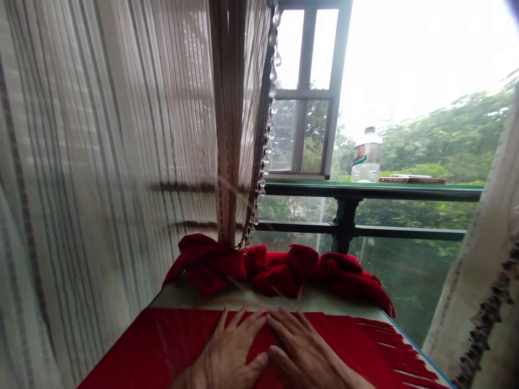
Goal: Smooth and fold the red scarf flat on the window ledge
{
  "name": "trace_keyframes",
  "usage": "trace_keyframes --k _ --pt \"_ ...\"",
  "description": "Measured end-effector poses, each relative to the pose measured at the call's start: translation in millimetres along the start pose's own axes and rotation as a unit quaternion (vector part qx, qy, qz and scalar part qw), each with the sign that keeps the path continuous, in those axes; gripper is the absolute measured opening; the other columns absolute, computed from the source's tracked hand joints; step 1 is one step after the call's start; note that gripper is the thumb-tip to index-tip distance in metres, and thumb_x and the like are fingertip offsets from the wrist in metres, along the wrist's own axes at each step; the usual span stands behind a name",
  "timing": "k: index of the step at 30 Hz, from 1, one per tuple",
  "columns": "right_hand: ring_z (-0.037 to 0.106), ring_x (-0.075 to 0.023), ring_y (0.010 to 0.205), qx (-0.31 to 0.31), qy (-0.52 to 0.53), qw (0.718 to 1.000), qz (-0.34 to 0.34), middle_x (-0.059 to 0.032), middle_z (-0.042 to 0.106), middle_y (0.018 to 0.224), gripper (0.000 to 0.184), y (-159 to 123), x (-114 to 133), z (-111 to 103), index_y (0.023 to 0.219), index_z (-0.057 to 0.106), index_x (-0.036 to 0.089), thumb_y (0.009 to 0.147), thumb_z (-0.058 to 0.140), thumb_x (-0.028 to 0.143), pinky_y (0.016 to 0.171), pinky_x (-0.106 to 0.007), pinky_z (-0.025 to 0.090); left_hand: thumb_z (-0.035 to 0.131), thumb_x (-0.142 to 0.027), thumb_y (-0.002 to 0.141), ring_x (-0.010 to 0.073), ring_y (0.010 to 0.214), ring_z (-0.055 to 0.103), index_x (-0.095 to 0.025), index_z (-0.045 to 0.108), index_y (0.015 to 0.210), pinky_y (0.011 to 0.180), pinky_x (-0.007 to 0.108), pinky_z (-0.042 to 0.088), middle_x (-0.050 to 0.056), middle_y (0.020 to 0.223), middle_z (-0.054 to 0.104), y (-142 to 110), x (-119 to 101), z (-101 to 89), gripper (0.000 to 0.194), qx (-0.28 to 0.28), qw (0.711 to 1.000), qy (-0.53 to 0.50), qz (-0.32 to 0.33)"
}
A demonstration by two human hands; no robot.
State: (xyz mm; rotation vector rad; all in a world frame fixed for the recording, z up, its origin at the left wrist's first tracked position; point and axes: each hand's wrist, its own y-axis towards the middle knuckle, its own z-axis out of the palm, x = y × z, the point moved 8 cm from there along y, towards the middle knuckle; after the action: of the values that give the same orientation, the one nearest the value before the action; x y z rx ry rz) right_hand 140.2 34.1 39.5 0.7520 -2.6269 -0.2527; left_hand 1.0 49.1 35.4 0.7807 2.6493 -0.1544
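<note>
Left hand (231,346), right hand (302,348): palms down, fingers extended, gripping nothing | fringed red cloth (162,340): under both, on pale blue-edged surface (253,301) | progress: cloth appears mostly spread; crumpled red fabric bundle (279,273) beyond, unspread

Solid red cloth (166,340), off-white blue-edged tabletop (253,300), whitish curtain (121,135) with dark vertical stripes, blackish railing (385,191)

Looking like a home, on a balcony or by a window. Striped sheer curtain (121,135) is hanging at left with clear bead trim (272,39) dangling; second curtain (466,281) is hanging at right edge. Window frame (302,95) is standing at upper centre, dark railing (405,192) is running across centre right, trees (438,140) are showing beyond.
</note>
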Motion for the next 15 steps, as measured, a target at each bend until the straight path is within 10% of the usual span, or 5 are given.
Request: trace_keyframes --k 7,15 --pt "0.033 -0.0412 0.161 0.106 0.006 0.993 0.057 -0.0115 0.039 0.172 0.068 1.5 5.4 1.5 0.164 0.044 0.018 0.103 0.053 0.046 0.133 -0.065 0.025 0.058 -0.041 0.104 0.0339 0.167 0.017 -0.032 0.039 0.168 0.135 0.063 0.003 0.001 0.176 0.032 -5.3 -2.0 1.1 0.068 0.024 1.0 -0.007 -0.007" --pt "0.04 -0.0419 0.157 0.063 0.032 0.997 0.035 -0.0113 0.048 0.166 0.066 3.9 -20.0 15.8 0.159 0.053 0.026 0.1 0.058 0.054 0.13 -0.065 0.032 0.041 -0.066 0.106 0.0378 0.167 0.008 -0.024 0.04 0.169 0.135 0.067 0.002 0.006 0.179 0.021 -3.1 20.5 9.0 0.075 -0.024 0.999 -0.001 -0.042"
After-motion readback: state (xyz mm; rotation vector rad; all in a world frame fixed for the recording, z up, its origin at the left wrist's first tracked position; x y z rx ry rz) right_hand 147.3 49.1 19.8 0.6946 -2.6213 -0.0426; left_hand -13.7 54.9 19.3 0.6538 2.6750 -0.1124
